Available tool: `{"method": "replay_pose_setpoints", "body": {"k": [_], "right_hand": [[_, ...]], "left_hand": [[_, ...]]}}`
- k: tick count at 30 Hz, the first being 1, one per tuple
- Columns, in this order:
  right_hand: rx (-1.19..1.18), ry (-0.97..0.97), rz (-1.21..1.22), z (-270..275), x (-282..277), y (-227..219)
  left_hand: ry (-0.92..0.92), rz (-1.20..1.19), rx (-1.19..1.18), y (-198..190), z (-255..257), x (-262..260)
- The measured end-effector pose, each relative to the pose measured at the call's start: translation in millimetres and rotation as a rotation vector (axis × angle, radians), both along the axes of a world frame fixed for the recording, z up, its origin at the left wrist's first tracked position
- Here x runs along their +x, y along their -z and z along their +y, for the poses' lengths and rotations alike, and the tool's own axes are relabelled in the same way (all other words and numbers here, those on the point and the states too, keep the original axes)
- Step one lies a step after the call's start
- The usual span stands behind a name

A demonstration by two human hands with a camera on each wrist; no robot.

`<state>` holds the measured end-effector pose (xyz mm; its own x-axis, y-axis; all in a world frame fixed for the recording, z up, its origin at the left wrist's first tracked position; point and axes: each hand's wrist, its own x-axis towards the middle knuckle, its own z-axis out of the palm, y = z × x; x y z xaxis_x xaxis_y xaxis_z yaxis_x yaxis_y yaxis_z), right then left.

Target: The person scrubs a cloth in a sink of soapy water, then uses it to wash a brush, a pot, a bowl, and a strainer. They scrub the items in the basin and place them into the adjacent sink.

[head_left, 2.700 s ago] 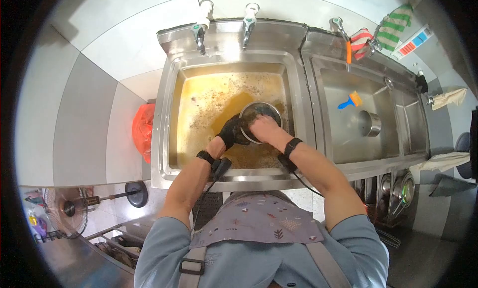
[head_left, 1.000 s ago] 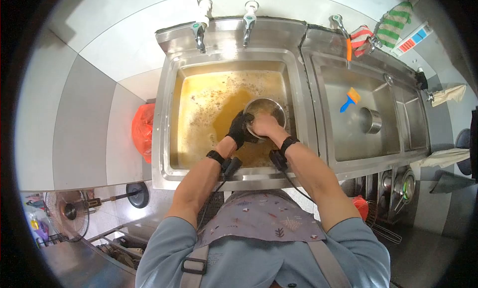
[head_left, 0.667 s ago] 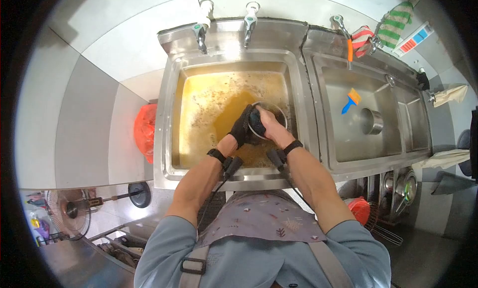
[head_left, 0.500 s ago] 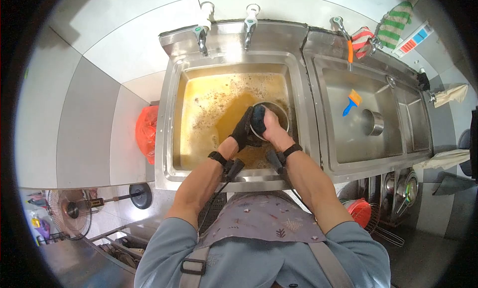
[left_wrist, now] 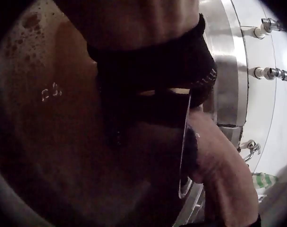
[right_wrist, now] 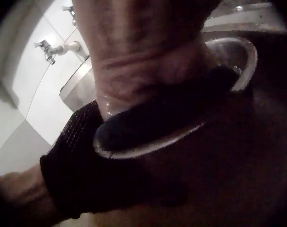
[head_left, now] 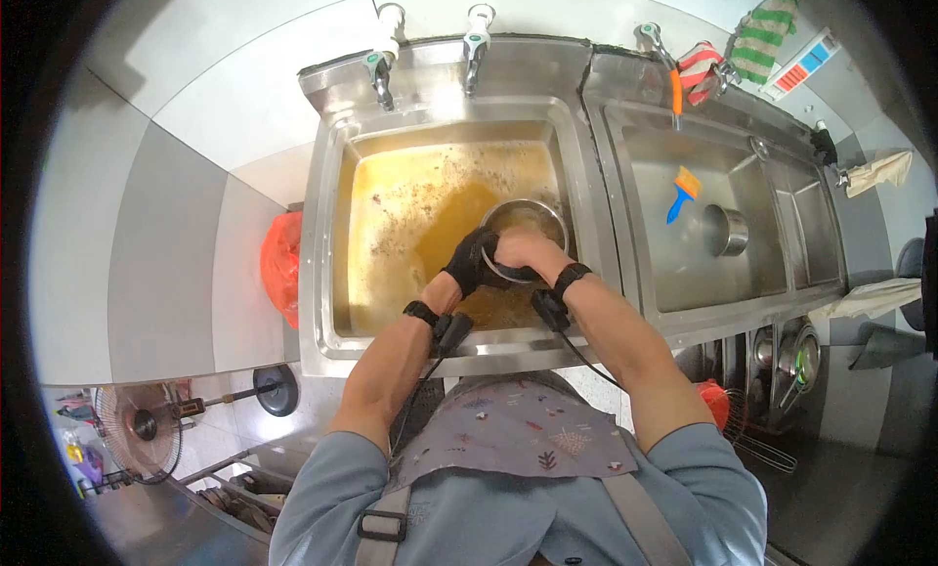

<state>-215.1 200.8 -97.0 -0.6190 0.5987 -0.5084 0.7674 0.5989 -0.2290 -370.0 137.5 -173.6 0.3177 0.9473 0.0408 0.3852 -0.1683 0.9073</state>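
Note:
A round metal pot [head_left: 553,218] is held low over the murky yellow water of the left sink [head_left: 391,190]. The left hand [head_left: 473,261], in a black glove, grips the pot's left side; the left wrist view shows the gloved hand [left_wrist: 153,71] against the rim. Bare, the right hand [head_left: 523,247] reaches inside the pot, pressing a dark scrubbing pad [right_wrist: 167,111] along the inner wall in the right wrist view. Its fingertips are hidden behind the pad and rim.
The right sink [head_left: 703,278] holds a blue-and-orange brush [head_left: 681,193] and a small metal pot [head_left: 727,231]. Two taps [head_left: 379,77] stand behind the left sink. A red bag [head_left: 281,268] lies left of it. Striped cloths [head_left: 764,38] hang at the back right.
The right hand has turned and moved down into the pot, and the dark pad, plainly visible in its grip half a second ago, is now mostly covered in the head view.

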Motion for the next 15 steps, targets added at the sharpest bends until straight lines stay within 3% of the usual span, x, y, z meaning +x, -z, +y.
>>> {"method": "replay_pose_setpoints", "body": {"k": [1,3,4,6,7,9,10,11,12,13,14,15], "right_hand": [[-0.002,0.002,-0.002,-2,3,7],[0.214,0.083,0.073,-6,11,21],[0.217,0.082,0.073,-4,12,23],[0.218,0.251,0.353,-6,13,31],[0.217,0.252,0.353,-6,11,37],[0.140,0.290,0.475,0,6,47],[0.113,0.139,0.464,4,4,43],[0.115,0.137,0.466,7,2,39],[-0.047,0.199,0.440,8,1,36],[-0.209,0.259,0.412,8,0,34],[-0.211,0.260,0.412,7,0,32],[-0.172,0.121,0.366,5,-1,30]], "left_hand": [[0.012,0.104,0.054,-3,1,0],[0.026,0.207,0.112,-9,1,4],[0.002,-0.016,-0.015,-1,1,5],[-0.026,-0.240,-0.151,18,0,5],[-0.061,-0.332,-0.145,21,4,6],[-0.092,-0.426,-0.132,25,10,7],[-0.120,-0.443,-0.120,20,7,7],[-0.134,-0.451,-0.114,14,6,4],[-0.148,-0.459,-0.107,9,5,1],[-0.122,-0.155,0.130,7,5,-7],[-0.102,0.000,0.243,4,5,-12],[-0.093,0.152,0.362,2,5,-17]]}}
